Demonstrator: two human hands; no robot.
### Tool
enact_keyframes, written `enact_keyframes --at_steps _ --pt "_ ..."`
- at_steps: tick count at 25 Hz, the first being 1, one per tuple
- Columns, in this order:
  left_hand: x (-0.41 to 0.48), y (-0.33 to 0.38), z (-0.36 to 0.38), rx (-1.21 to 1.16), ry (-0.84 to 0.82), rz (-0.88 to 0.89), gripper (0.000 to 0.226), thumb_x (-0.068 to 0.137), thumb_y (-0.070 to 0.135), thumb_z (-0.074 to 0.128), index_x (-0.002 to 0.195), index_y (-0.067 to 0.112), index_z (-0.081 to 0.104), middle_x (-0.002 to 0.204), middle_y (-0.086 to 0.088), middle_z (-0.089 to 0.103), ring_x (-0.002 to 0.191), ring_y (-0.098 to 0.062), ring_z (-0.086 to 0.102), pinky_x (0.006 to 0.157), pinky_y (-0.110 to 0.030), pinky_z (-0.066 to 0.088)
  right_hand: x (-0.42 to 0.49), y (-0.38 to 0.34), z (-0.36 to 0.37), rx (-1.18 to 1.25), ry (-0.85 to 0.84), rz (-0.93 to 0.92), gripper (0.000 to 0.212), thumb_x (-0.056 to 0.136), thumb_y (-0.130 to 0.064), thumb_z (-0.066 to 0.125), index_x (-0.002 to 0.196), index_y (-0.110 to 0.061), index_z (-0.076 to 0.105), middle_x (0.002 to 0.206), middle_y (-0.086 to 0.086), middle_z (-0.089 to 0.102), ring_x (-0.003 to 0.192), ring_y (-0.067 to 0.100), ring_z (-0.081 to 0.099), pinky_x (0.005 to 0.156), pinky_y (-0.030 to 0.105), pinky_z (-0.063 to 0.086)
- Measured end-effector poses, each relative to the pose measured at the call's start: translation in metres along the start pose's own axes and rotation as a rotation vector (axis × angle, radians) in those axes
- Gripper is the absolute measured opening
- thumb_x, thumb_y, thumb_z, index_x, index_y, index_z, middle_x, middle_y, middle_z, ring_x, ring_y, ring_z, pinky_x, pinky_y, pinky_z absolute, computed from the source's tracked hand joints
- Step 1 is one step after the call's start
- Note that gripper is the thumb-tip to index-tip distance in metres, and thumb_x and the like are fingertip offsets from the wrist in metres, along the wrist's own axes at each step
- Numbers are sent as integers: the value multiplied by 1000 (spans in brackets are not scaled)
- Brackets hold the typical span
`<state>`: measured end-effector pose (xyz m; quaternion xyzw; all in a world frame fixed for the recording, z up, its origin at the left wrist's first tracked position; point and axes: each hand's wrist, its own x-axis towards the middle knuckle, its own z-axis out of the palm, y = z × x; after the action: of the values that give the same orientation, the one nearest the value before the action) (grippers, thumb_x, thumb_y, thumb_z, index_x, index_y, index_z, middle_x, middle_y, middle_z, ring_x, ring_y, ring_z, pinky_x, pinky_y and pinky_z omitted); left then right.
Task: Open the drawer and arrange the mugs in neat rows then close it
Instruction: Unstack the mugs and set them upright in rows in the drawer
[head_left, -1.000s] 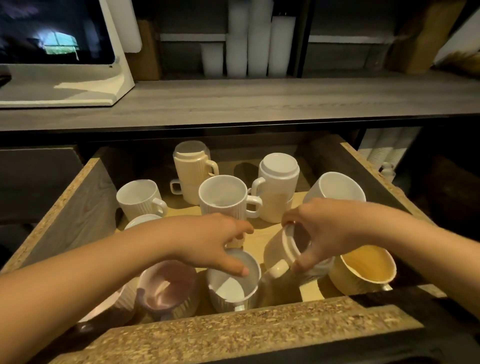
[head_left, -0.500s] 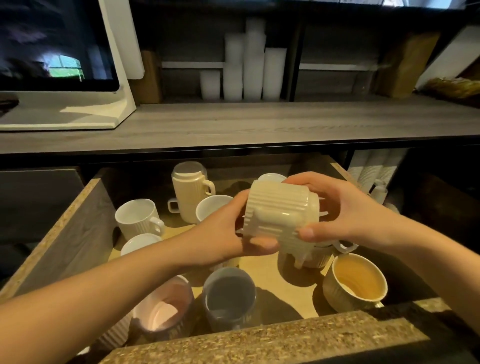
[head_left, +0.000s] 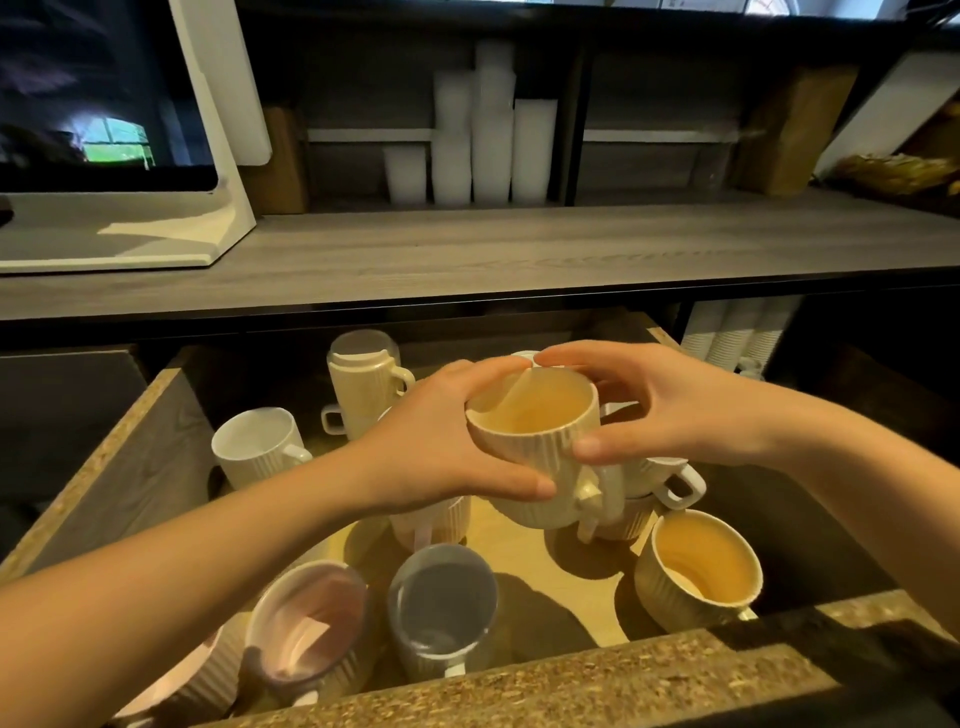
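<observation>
A dark screen in a white frame (head_left: 98, 93) stood at the left edge of the grey wood-grain counter (head_left: 519, 254). Stacked translucent white plastic cups (head_left: 491, 135) lined its back edge.

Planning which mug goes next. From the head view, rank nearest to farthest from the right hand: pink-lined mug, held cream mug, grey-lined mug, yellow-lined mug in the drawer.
1. The held cream mug, in the right hand grip, above the drawer.
2. The yellow-lined mug, front right.
3. The grey-lined mug, front middle.
4. The pink-lined mug, front left.
</observation>
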<state>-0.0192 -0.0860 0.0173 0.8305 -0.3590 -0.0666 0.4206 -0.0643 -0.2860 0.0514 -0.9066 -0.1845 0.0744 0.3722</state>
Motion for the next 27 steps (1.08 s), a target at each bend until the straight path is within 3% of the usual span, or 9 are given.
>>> enact_keyframes --at_steps 3,6,9,11,13,20,27 --pt "5 -1 0 16 27 14 82 60 33 85 122 43 31 109 28 45 102 4 49 73 2 43 6 -7 -1 -140 12 48 67 61 -53 70 120 -46 39 113 -25 50 105 -2 51 80 7 46" --pt "7 -5 6 -10 13 6 83 60 31 85 124 38 33 112 26 46 104 6 48 77 6 39 8 -7 3 -281 13 116 84 64 -49 76 136 -35 33 125 -17 42 114 4 42 90 16 41" --pt "4 -10 17 9 -61 5 76 64 32 83 125 34 37 121 18 52 112 -2 52 89 -10 47 5 -7 12 -407 -25 150 78 65 -47 76 130 -31 36 122 -11 45 107 8 46 84 19 46" --pt "1 -17 19 14 -189 -32 68 71 32 78 127 31 39 125 13 54 114 -5 54 98 -24 47 3 -3 24 -554 -38 193 83 63 -54 75 131 -29 35 118 -10 46 102 9 47 80 20 48" --pt "-4 -26 17 87 -357 -81 63 78 35 71 132 29 40 129 9 53 116 -7 53 102 -29 45 2 4 39 -692 -38 217 85 62 -63 71 131 -26 36 117 -7 52 99 11 51 77 21 48" --pt "-22 -48 27 509 -680 -180 69 78 49 65 137 28 37 139 5 45 124 -14 43 103 -36 43 8 20 66 -683 -217 256 82 72 -51 71 138 -27 31 129 -1 52 109 18 54 84 27 49" --pt "-25 -50 31 569 -668 -177 71 75 53 66 136 29 37 139 5 45 123 -15 43 102 -37 42 4 34 76 -670 -326 311 84 71 -47 73 139 -26 28 134 1 48 117 22 51 92 31 50"
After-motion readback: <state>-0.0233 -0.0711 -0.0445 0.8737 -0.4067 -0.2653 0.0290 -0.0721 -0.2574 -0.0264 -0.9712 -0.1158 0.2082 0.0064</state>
